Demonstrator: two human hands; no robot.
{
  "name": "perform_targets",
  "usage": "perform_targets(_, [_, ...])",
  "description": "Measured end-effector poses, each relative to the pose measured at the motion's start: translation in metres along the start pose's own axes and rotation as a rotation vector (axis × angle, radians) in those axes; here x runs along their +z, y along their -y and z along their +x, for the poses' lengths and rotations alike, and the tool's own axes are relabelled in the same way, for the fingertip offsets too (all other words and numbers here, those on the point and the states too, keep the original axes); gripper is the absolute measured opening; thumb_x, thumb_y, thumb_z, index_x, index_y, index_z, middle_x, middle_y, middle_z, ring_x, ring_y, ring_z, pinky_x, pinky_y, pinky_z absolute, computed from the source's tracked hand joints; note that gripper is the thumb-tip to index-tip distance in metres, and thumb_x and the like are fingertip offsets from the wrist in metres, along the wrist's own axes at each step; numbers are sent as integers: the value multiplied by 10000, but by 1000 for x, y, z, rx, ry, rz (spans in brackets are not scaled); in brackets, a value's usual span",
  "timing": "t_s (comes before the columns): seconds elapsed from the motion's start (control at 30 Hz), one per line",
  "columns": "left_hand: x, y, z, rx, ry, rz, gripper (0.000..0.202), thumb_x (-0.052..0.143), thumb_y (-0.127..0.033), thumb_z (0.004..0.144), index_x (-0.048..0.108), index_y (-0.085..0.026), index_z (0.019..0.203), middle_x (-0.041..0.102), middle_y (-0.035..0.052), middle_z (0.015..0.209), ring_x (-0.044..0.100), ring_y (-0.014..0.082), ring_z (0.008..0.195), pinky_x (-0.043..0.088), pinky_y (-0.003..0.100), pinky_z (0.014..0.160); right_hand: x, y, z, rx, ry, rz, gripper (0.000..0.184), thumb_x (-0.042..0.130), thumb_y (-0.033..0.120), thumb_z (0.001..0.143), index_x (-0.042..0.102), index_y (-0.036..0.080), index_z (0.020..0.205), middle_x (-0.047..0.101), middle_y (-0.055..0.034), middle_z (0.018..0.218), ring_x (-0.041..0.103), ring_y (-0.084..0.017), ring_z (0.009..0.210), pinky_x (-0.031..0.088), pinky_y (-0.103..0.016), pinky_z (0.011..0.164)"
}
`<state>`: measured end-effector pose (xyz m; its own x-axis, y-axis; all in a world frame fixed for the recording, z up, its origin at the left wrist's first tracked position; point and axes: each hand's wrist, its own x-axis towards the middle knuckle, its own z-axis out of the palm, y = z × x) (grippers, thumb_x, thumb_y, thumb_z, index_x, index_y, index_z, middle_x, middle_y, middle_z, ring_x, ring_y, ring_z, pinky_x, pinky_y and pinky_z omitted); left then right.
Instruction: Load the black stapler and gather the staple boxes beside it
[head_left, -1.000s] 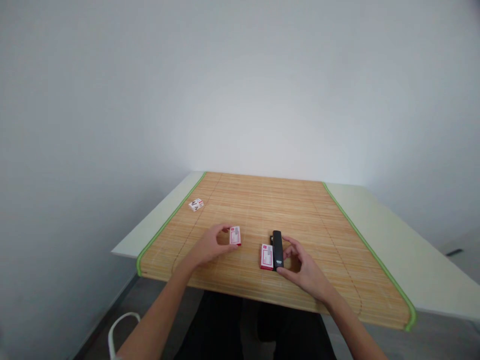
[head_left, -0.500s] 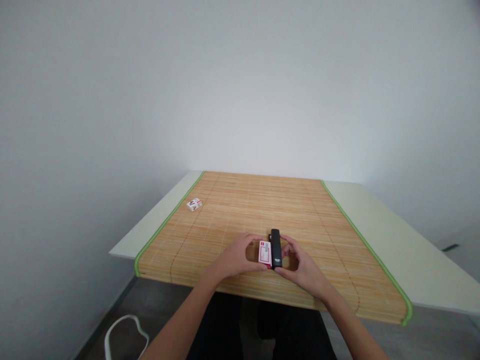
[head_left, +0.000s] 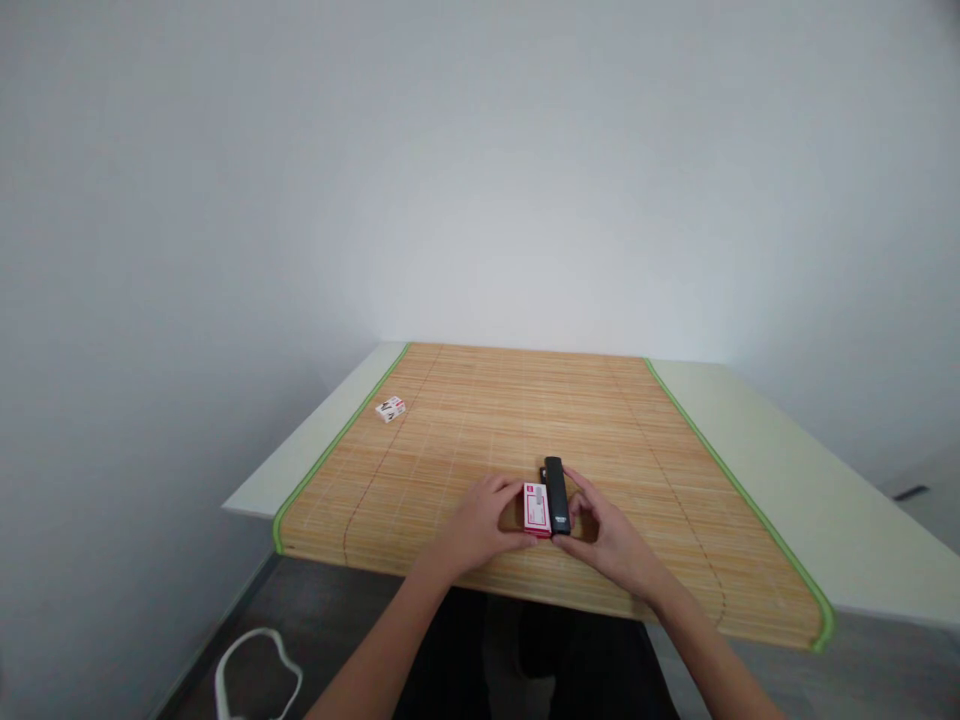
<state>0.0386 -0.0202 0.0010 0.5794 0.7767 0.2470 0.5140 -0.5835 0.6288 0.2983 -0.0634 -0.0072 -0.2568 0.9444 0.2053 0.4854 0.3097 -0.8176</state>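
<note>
A small red and white box lies on the bamboo mat, pressed against the left side of a black stapler. My left hand curls round the box from the left, fingers on its far and near ends. My right hand holds the near end of the stapler, thumb and fingers closed round it. The two hands almost meet at the box. Whether a second box lies under the one that shows, I cannot tell.
Another small red and white box lies near the mat's far left green edge. The mat covers a pale table set against a white wall. A white curved handle shows on the floor at lower left.
My left hand carried a small box from the left over to the box beside the stapler; only one box shows there now. My right hand stayed on the stapler.
</note>
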Motion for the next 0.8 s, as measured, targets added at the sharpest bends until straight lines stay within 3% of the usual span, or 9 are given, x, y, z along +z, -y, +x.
perform_targets(0.13, [6,0,-4,-5,-3,59,809,767,-651,786,496,-305,1467,571,86,1370,528,312,1241,418,450,1063,0,0,0,-3,-2,0,918,730,371,841,231,273,1605,631,-7,941,624,-228,866,510,-404,866])
perform_targets(0.3, [2,-4,-8,-29,-15,12,985,704,-712,806,274,-310,1596,501,91,1495,475,314,1335,374,464,1119,-1,3,0,-9,2,-1,918,715,366,850,215,261,1613,632,-13,939,625,-228,860,514,-409,871])
perform_targets(0.5, [2,-10,-5,-47,-89,-77,719,789,-602,794,533,-325,1406,619,47,1339,558,277,1221,420,413,1050,-1,2,0,-16,1,-4,921,723,364,841,225,268,1611,639,-7,934,628,-231,882,505,-426,921])
perform_targets(0.8, [5,-7,-1,-58,-98,-88,751,851,-563,739,556,-338,1393,624,50,1307,570,286,1201,432,419,1033,0,1,-1,-16,9,23,933,727,354,841,211,267,1613,635,-2,932,628,-229,878,500,-419,915])
